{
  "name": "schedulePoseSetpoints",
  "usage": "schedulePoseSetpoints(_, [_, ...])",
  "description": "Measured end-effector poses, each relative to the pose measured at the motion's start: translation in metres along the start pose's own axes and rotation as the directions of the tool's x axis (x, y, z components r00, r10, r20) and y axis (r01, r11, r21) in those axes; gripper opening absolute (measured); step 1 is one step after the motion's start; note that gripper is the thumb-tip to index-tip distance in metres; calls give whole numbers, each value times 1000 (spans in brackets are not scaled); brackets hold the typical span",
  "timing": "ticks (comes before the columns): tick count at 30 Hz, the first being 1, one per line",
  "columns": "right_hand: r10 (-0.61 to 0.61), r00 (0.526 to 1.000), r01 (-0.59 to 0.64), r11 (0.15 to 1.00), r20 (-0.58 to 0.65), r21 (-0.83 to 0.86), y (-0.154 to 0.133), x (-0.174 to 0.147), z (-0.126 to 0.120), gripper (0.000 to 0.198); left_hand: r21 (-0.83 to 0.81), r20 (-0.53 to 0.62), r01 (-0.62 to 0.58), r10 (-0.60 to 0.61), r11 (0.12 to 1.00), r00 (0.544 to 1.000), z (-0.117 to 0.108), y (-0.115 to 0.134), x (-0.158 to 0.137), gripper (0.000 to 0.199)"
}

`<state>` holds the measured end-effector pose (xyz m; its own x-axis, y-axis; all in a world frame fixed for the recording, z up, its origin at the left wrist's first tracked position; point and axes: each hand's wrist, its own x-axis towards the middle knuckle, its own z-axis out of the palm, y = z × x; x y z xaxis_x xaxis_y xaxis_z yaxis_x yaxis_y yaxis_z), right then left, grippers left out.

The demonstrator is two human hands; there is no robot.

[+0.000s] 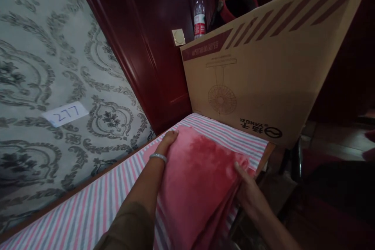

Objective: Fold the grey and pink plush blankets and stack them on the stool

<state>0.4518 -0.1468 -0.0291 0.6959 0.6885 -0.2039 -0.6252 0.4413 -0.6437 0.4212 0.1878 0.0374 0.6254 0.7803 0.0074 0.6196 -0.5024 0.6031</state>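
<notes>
A folded pink cloth (pixel 199 179) with a soft, plush-looking surface lies on a striped sheet (pixel 96 207); whether it is a garment or a blanket, I cannot tell. At its far left edge, my left hand (pixel 170 139) has its fingers closed on the fabric, with a pale bracelet on the wrist. My right hand (pixel 245 183) grips the right edge, thumb on top and the other fingers hidden underneath. Between my hands the cloth spreads fairly flat, and its layers hang loosely at the near right.
A large cardboard box (pixel 263 70) stands upright at the far end of the sheet. Behind it are a red-capped bottle (pixel 199 15) and a red-rimmed item (pixel 224 2). Patterned wallpaper (pixel 26 74) with a paper label (pixel 66 114) borders the left. A dark red panel (pixel 146 27) rises behind.
</notes>
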Motion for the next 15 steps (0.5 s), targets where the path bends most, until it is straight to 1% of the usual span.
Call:
schedulePoseSetpoints(4, [-49, 997, 44, 997, -61, -71, 2, 1, 2, 47, -78, 8, 68, -67, 995, 998, 2, 3, 19, 27])
schedulePoseSetpoints(6, [-48, 994, 43, 998, -99, -51, 1, -2, 3, 48, -125, 19, 82, -81, 989, 997, 6, 9, 25, 27])
schedulePoseSetpoints(8, [-50, 988, 47, 999, -144, -25, -3, -8, 1, 50, -173, 23, 70, -67, 982, 997, 11, 17, 30, 28])
schedulePoseSetpoints(11, [-80, 978, 73, 997, -192, -39, -9, -14, -11, 50, -229, 13, 18, -15, 973, 1000, 21, 30, 36, 25])
schedulePoseSetpoints(15, [-61, 983, 39, 991, -172, -127, -9, -13, -36, 52, -227, 11, -19, 22, 974, 1000, 40, 38, 39, 20])
